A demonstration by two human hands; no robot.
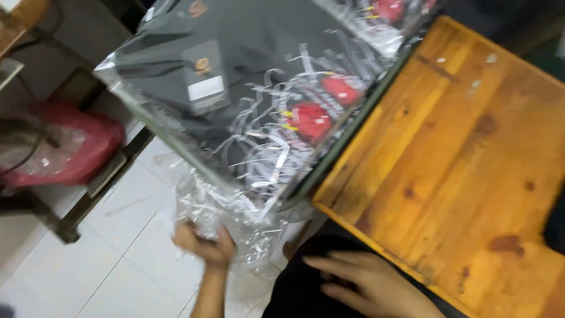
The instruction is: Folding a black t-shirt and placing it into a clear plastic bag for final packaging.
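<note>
A dark folded garment in a clear plastic bag point(247, 88) lies on a stack at the left edge of the wooden table point(471, 159). It bears red and white print and a dark hang tag. Loose clear plastic wrap point(218, 206) hangs down off the stack's near corner. My left hand point(203, 244) is below the table edge with its fingers closed on that crumpled plastic. My right hand point(365, 282) rests flat, fingers spread, on dark cloth point(300, 288) over my lap, just under the table's near edge.
A red plastic bag point(76, 147) sits on a low dark frame at the left. White floor tiles point(118, 259) lie below. A wooden piece of furniture point(17, 23) shows at the top left corner.
</note>
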